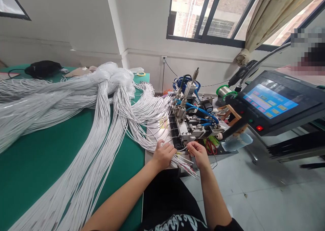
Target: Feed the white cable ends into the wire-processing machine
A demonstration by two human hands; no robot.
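Note:
My left hand (164, 155) is curled over a bundle of thin white cables (142, 138) at the machine's front edge. Loose cable ends (186, 166), some with reddish tips, stick out beyond it to the right. With thumb and fingers pinched together, my right hand (198, 153) holds the end of a single white cable close to the front of the bench machine (186, 122). The fingers partly hide that tip. Several other cables run one by one into the machine's black rail (174, 129).
Large bundles of white cable (101, 112), partly wrapped in clear plastic (109, 73), cover much of the green table (33, 170). A control screen (270, 100) stands to the right, beside a wire spool (223, 91). Another person (302, 73) is at the far right.

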